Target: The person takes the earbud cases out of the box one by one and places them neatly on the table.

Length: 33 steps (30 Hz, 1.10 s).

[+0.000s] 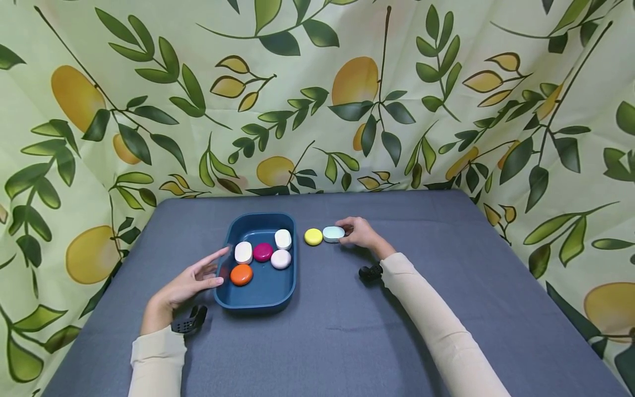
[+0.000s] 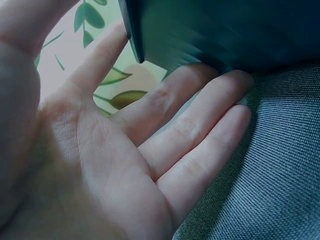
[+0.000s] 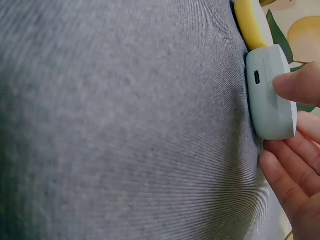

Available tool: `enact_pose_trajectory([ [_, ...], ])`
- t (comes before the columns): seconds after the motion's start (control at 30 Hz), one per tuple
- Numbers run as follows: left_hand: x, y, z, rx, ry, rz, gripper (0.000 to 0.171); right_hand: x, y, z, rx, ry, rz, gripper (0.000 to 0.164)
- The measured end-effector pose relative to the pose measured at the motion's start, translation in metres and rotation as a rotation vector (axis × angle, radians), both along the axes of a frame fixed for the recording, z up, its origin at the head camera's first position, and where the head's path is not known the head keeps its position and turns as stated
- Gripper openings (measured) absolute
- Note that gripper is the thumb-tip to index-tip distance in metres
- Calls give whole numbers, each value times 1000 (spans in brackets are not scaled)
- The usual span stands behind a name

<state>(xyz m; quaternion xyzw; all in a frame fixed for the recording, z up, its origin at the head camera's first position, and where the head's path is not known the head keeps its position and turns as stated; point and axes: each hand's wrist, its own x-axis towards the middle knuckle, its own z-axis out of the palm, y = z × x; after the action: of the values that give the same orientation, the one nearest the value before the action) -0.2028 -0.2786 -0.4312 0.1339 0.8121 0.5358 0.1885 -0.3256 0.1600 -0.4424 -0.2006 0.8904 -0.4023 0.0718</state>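
My right hand (image 1: 361,232) pinches a pale blue earbud case (image 1: 333,234), its thumb on the near side and the other fingers at the end and behind. In the right wrist view, the light blue case (image 3: 270,100) shows a small charging port and sits on the cloth. Touching its other end is a round yellow case (image 1: 313,237). My left hand (image 1: 190,281) rests its extended fingers against the left wall of a dark blue bin (image 1: 268,298). From the left wrist, the palm (image 2: 105,150) shows bare, with fingertips at the bin's side.
Inside the bin lie two white cases (image 1: 243,252) (image 1: 283,239), a magenta one (image 1: 263,252), a pale pink round one (image 1: 280,259) and an orange one (image 1: 241,274). A grey-blue cloth (image 1: 337,342) covers the table, and a leaf-patterned curtain (image 1: 307,66) hangs behind.
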Motion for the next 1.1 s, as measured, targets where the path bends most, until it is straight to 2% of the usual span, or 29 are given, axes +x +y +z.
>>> enact_pose_trajectory([
  [0.3, 0, -1, 0, 0, 8, -2, 71, 5, -6, 12, -40, 54, -47, 50],
  [0.47, 1, -1, 0, 1, 9, -4, 71, 8, -14, 22, -56, 86, -39, 50],
  [0.73, 1, -1, 0, 4, 14, -4, 72, 25, -36, 36, -146, 63, 42, 47],
  [1.1, -1, -2, -2, -3, 24, -15, 71, 58, -79, 50, -187, 33, 199, 44],
])
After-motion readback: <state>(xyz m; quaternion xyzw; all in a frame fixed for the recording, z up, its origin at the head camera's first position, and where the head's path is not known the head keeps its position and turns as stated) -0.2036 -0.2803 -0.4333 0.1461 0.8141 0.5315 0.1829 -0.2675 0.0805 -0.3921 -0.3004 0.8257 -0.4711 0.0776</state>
